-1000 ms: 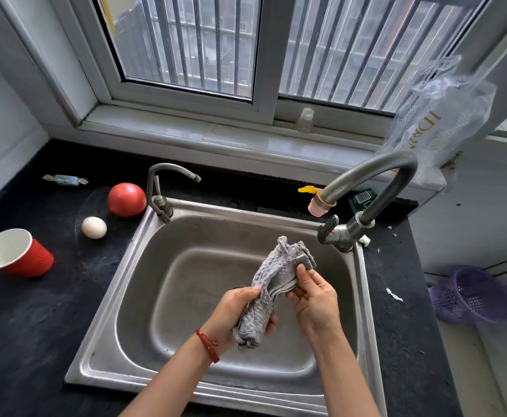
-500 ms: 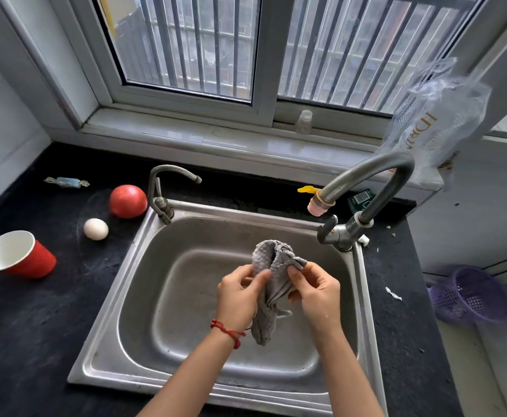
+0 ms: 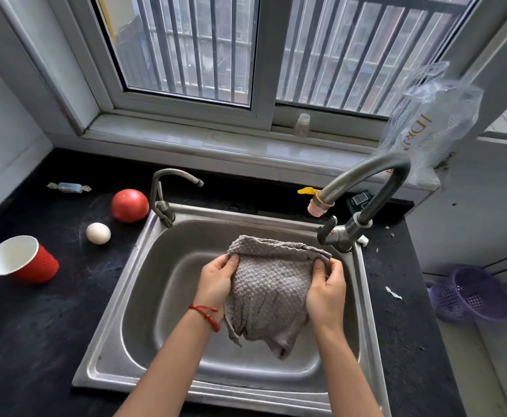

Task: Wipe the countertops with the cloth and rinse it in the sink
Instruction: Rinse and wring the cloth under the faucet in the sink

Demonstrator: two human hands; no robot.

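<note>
A: Where is the grey waffle-textured cloth [image 3: 272,293]?

B: Over the basin of the stainless-steel sink [image 3: 144,284], spread out and hanging between both hands. The left hand [image 3: 216,285] is closed on its upper left corner and the right hand [image 3: 326,291] grips the upper right corner; the lower part droops in folds toward the basin floor.

A: Anything on the left wrist?

B: A red string bracelet [image 3: 207,315].

A: What stands around the sink?

B: Taking the cloth as the clock centre: the tall curved grey tap [image 3: 366,179] with a pink nozzle rises at about 1 o'clock, its spout ending above the basin's far right part. A smaller curved metal tap [image 3: 168,188] sits at 11 o'clock on the sink's far left corner.

A: And on the black table [image 3: 35,326]?

B: At 10 o'clock a red round tomato [image 3: 129,205], with a white egg [image 3: 98,233] just beside it. At 9 o'clock a red paper cup with white inside [image 3: 20,260], tilted on its side. A wrapped candy [image 3: 68,187] lies farther back. A purple plastic mesh basket [image 3: 472,293] sits at 3 o'clock, beyond the table edge.
</note>
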